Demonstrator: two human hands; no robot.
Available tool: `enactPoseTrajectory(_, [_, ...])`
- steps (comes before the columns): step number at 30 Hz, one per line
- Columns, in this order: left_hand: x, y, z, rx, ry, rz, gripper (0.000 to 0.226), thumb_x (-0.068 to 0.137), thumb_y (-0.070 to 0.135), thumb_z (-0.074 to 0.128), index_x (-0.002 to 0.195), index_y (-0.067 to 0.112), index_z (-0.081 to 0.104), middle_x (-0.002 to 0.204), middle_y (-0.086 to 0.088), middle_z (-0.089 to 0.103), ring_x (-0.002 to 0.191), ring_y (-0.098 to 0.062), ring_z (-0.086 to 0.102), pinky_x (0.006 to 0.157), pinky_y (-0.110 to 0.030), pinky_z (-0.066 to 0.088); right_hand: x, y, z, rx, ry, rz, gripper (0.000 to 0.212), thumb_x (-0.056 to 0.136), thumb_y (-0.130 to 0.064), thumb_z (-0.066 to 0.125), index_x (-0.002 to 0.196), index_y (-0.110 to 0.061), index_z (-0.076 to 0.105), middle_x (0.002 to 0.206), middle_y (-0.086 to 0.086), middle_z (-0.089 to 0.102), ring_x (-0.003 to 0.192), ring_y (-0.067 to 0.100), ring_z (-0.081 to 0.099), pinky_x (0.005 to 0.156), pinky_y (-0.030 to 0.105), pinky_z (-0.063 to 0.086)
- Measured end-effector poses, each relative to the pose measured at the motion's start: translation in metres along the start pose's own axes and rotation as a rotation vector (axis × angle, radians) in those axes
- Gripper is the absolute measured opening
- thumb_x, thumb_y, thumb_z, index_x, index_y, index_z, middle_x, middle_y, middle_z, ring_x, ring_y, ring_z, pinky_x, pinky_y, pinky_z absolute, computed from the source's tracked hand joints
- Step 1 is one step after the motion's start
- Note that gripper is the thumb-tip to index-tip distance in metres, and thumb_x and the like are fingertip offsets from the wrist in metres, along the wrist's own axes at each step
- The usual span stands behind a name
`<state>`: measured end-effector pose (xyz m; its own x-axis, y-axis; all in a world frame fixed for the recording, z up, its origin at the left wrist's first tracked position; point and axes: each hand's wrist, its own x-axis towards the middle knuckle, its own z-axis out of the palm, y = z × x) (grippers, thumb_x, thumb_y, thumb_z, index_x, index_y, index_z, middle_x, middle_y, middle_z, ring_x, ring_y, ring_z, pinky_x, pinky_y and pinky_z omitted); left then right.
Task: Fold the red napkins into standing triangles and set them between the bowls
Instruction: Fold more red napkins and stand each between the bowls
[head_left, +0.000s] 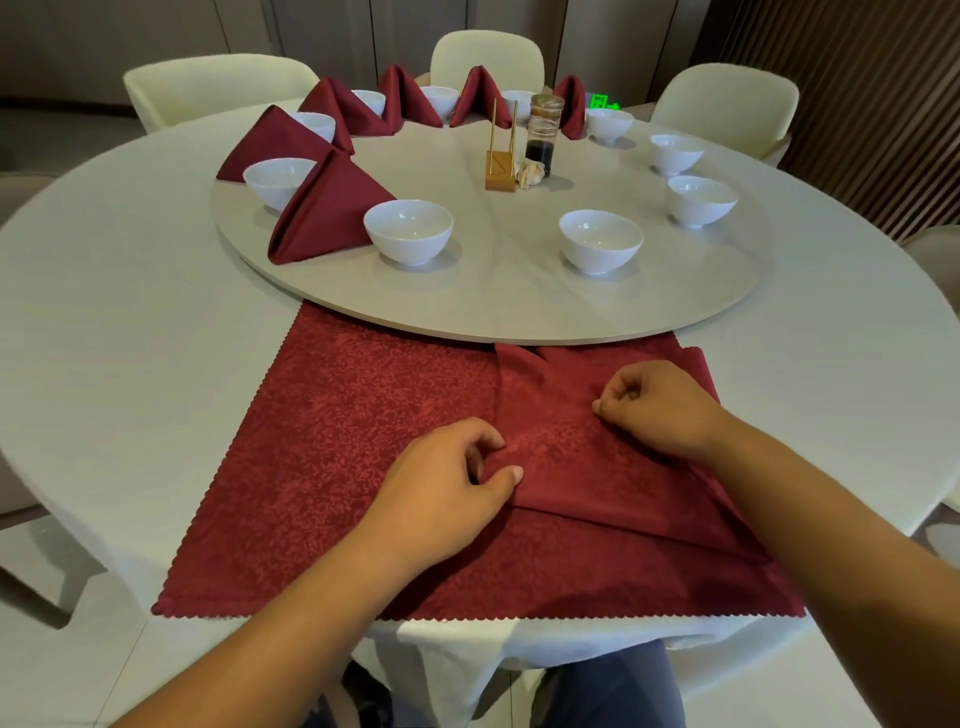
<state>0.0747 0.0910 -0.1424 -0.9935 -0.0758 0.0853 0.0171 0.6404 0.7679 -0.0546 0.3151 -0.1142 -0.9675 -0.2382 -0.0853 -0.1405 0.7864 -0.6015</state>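
A red napkin (332, 467) lies flat on the near part of the round table, with its right side folded over into a flap (597, 467). My left hand (457, 483) pinches the flap's left edge between thumb and fingers. My right hand (654, 405) rests on the flap with curled fingers pinching the cloth. Several folded red triangles stand between white bowls on the turntable's left and far side, the nearest triangle (322, 213) beside a bowl (408, 231). Bowls on the right, such as one (601, 240), have no napkins between them.
The grey turntable (509, 306) overlaps the napkin's far edge. At its middle stand a gold holder (502, 171) and a dark sauce bottle (543, 130). Cream chairs (485, 52) ring the white-clothed table (104, 312). My knees show under the near edge.
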Motion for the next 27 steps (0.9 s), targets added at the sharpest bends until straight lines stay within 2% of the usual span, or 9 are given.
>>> enactPoseTrajectory(5, [0.002,-0.002,0.004,-0.021,0.019,-0.017,0.012,0.087,0.036,0.075,0.096,0.033,0.067,0.068,0.011,0.059,0.058,-0.001,0.053,0.063,-0.022,0.042,-0.004,0.001,0.004,-0.072,0.053,-0.012,0.016,0.086,-0.027,0.074,0.073,-0.02,0.069,0.069,-0.011,0.064,0.067,0.006,0.059,0.062,0.023,0.042])
enactPoseTrajectory(11, [0.003,-0.002,0.006,-0.038,0.035,-0.028,0.011,0.087,0.037,0.077,0.091,0.033,0.068,0.067,0.011,0.057,0.057,-0.002,0.052,0.062,-0.023,0.041,-0.019,0.0,-0.001,-0.185,0.109,-0.039,0.02,0.084,-0.036,0.075,0.078,-0.025,0.06,0.071,-0.009,0.065,0.073,0.01,0.061,0.072,0.035,0.053])
enactPoseTrajectory(16, [0.002,-0.002,0.001,-0.01,-0.003,-0.02,0.012,0.086,0.032,0.079,0.092,0.031,0.069,0.067,0.012,0.056,0.055,0.0,0.051,0.061,-0.021,0.039,-0.077,0.014,-0.031,-0.151,0.059,-0.013,0.019,0.083,-0.036,0.077,0.073,-0.028,0.063,0.067,-0.01,0.065,0.064,0.003,0.06,0.061,0.024,0.043])
enactPoseTrajectory(20, [-0.002,-0.002,-0.008,0.088,0.005,-0.001,0.013,0.086,0.035,0.077,0.095,0.035,0.067,0.07,0.011,0.06,0.061,0.0,0.055,0.058,-0.016,0.035,-0.124,0.033,-0.038,-0.122,0.004,0.019,0.017,0.084,-0.031,0.079,0.072,-0.032,0.066,0.064,-0.012,0.065,0.062,0.006,0.06,0.059,0.024,0.048])
enactPoseTrajectory(23, [-0.009,0.0,-0.017,0.151,0.032,0.036,0.013,0.087,0.035,0.076,0.097,0.036,0.068,0.07,0.012,0.061,0.066,-0.001,0.057,0.06,-0.019,0.038,-0.144,0.039,-0.026,-0.031,0.025,0.007,0.019,0.084,-0.02,0.079,0.072,-0.031,0.069,0.062,-0.011,0.064,0.058,0.008,0.057,0.057,0.019,0.045])
enactPoseTrajectory(27, [-0.021,0.003,-0.029,0.229,0.075,0.058,0.014,0.087,0.035,0.076,0.095,0.038,0.066,0.069,0.014,0.059,0.063,-0.002,0.056,0.059,-0.021,0.039,-0.154,0.044,-0.009,0.047,0.08,-0.068,0.032,0.082,-0.008,0.078,0.079,-0.038,0.069,0.071,-0.012,0.066,0.071,0.012,0.059,0.061,0.016,0.044])
